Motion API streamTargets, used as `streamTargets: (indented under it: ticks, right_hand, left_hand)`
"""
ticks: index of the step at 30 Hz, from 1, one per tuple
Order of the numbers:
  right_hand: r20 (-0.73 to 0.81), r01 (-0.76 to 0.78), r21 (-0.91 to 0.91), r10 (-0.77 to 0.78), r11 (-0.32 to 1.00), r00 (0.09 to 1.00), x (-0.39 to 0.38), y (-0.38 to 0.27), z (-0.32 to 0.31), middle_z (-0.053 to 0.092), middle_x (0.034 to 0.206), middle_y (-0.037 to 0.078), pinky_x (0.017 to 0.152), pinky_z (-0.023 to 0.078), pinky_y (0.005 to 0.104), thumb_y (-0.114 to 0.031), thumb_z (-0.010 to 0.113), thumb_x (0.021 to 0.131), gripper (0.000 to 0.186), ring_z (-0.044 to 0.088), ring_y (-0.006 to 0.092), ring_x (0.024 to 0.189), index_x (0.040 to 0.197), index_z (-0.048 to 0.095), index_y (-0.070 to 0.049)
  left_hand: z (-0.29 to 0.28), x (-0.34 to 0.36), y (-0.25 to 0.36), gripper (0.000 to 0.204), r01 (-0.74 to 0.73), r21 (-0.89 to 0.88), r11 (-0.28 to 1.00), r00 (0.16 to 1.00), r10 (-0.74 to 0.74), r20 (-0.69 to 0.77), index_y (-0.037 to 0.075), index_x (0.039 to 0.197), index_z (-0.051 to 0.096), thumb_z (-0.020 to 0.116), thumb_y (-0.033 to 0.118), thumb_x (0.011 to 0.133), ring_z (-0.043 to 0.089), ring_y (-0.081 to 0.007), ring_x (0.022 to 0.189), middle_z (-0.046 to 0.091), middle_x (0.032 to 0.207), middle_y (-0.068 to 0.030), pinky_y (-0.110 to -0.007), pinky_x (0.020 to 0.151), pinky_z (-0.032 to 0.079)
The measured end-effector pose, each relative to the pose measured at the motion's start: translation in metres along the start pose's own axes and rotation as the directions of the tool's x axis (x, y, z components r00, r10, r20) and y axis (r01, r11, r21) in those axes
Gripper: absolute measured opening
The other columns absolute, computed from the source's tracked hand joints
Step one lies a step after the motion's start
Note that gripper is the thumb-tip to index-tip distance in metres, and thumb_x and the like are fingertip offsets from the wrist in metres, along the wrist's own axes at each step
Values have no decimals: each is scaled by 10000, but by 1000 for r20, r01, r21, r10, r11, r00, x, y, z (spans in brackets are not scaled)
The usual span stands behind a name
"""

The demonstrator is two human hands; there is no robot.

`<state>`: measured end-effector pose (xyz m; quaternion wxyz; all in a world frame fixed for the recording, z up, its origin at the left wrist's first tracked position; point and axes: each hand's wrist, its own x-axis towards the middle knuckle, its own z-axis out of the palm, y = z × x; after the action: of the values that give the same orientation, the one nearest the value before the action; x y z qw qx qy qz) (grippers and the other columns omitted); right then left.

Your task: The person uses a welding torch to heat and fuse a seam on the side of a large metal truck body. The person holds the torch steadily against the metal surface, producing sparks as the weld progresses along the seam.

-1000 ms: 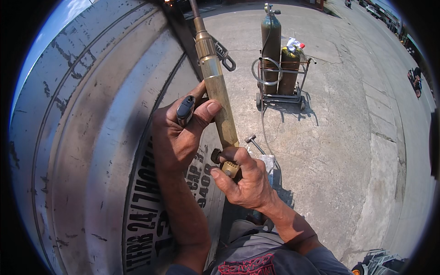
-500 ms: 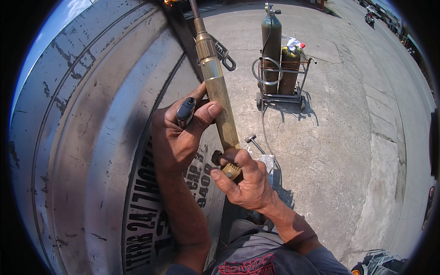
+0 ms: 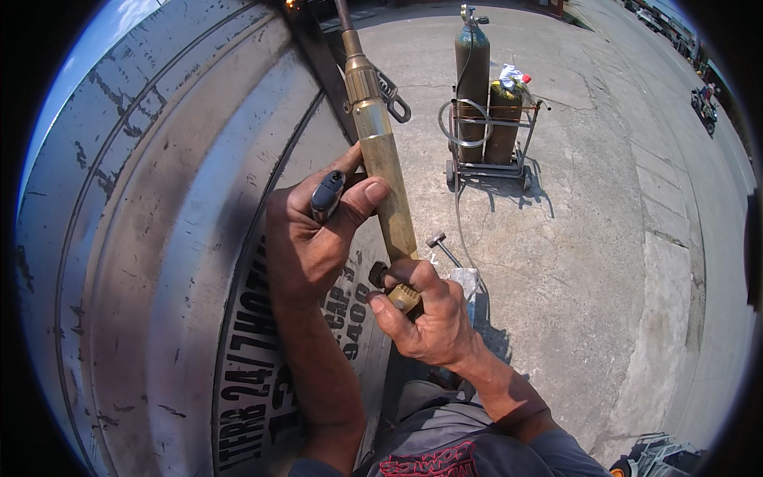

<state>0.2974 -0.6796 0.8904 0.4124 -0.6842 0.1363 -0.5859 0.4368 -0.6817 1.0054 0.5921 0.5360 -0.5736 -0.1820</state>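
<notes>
While the right hand [image 3: 437,318] curls round the lower end of the brass torch [image 3: 385,171], its thumb and forefinger sit either side of a brass knob [image 3: 405,296], fingers well bent; whether the thumb actually presses on it, I can't tell. There's the key relation: knob inside the right grip, nearest the body, and the torch's long axis running up and away from it, leaning left. One dark knob [image 3: 377,274] pokes out beside that. Up the barrel now, the left hand [image 3: 306,238] is closed on the torch between thumb and fingers, and tucked in the same hand, one lighter [image 3: 327,196]! So: one torch, two knobs, one lighter. Alongside on the left, one scuffed metal panel [image 3: 159,207]. Farther out, one hammer [image 3: 445,248] on the right; beyond it two gas cylinders [image 3: 472,87], one tall, one short, on one wheeled cart [image 3: 489,169]. And far off, one motorcycle [image 3: 704,109] on the road!
</notes>
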Motion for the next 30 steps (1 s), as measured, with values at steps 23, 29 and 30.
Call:
streamTargets:
  ticks: [23,29,30]
  right_hand:
    - [131,-118,35,112,992,985,7,-5,-12,733,1025,141,685,617,339,-131,746,949,396,766,219,763,1259,509,-62]
    - [136,-173,108,157,979,978,8,-9,-14,727,988,115,694,600,327,-139,728,955,333,756,199,771,1206,523,-60]
    - [130,-163,111,149,980,980,7,-7,-14,727,985,114,693,599,326,-141,729,956,333,755,197,770,1206,524,-60]
  left_hand:
    - [0,3,1,502,29,-10,1000,1000,-29,5,-73,1362,670,830,131,932,712,-144,985,788,1067,-139,-309,869,610]
    - [0,3,4,509,41,-5,999,999,-41,6,-78,1354,672,839,129,921,722,-147,955,791,1052,-148,-313,855,623]
    - [0,2,4,510,37,-7,999,999,-37,7,-79,1353,672,840,128,918,723,-148,951,791,1051,-148,-312,853,624]
